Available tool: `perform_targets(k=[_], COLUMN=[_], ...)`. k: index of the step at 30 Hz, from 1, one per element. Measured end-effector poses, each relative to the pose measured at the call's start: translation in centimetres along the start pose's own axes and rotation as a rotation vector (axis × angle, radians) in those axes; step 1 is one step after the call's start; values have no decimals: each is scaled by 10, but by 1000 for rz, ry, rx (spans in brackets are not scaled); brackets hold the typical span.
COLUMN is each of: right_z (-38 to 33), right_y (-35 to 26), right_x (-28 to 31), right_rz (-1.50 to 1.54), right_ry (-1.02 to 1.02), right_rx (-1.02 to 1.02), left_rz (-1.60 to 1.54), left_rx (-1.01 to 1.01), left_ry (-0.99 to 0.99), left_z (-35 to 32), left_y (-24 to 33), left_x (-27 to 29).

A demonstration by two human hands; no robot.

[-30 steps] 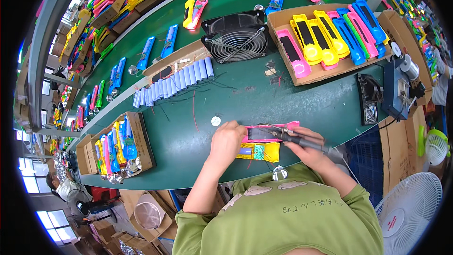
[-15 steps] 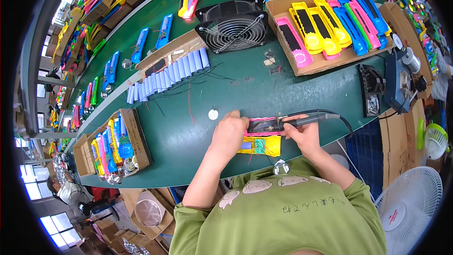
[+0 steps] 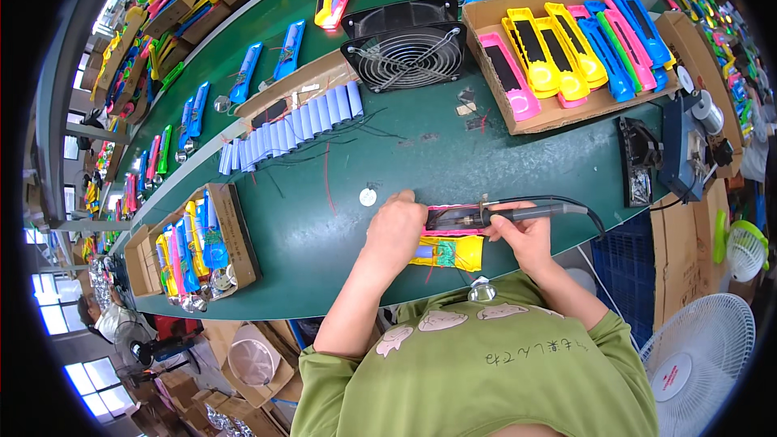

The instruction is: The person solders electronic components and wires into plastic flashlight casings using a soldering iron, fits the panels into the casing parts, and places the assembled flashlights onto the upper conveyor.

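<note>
My right hand [image 3: 526, 236] is closed around the dark handle of a soldering iron [image 3: 538, 212], which points left over a pink plastic casing [image 3: 457, 232]. My left hand [image 3: 396, 228] is closed on the left end of that casing, its fingertips partly hidden. Inside the casing lies a dark strip; the iron's tip is too small to make out. Right below sits a yellow plastic casing [image 3: 469, 252] holding a blue cylindrical cell [image 3: 424, 252] and a green circuit board [image 3: 446, 253]. A shiny round reflector [image 3: 481, 289] rests at the table's near edge.
A row of blue cells [image 3: 295, 124] with wires lies at left centre, behind it a black fan [image 3: 409, 61]. Cardboard boxes of coloured casings stand at back right [image 3: 558, 120] and near left [image 3: 247, 235]. A solder spool [image 3: 707, 113] and blue soldering station [image 3: 680, 146] are far right.
The soldering iron's handle has tipped slightly flatter, its rear end a little lower. Both hands stay at the pink casing; the whole view has shifted slightly.
</note>
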State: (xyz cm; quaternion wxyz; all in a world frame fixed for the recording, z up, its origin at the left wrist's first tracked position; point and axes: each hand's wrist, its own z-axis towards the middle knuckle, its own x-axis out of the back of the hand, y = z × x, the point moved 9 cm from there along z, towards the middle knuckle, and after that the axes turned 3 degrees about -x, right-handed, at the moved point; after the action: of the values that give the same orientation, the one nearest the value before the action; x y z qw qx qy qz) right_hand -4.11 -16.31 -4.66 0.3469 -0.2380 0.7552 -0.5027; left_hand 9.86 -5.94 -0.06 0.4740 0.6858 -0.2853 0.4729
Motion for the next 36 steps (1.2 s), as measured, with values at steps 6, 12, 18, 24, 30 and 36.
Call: perform_targets(k=[6, 12, 18, 24, 30, 36], right_z=[-13, -30, -24, -22, -20, -21], right_y=[-35, -73, -57, -54, -55, -57], right_x=[9, 0, 9, 10, 14, 10], right_rz=[-4, -964, -945, -900, -871, -846], right_ry=[40, 44, -34, -38, -35, -82], right_rx=[246, 758, 645, 613, 606, 601], left_rz=[68, 59, 61, 37, -161, 13], left_rx=[24, 26, 13, 41, -218, -495], left_ry=[-71, -8, 21, 38, 187, -67], left_z=[3, 1, 1, -1, -6, -24], left_y=[0, 0, 2, -5, 35, 82], left_x=[-3, 0, 2, 2, 58, 11])
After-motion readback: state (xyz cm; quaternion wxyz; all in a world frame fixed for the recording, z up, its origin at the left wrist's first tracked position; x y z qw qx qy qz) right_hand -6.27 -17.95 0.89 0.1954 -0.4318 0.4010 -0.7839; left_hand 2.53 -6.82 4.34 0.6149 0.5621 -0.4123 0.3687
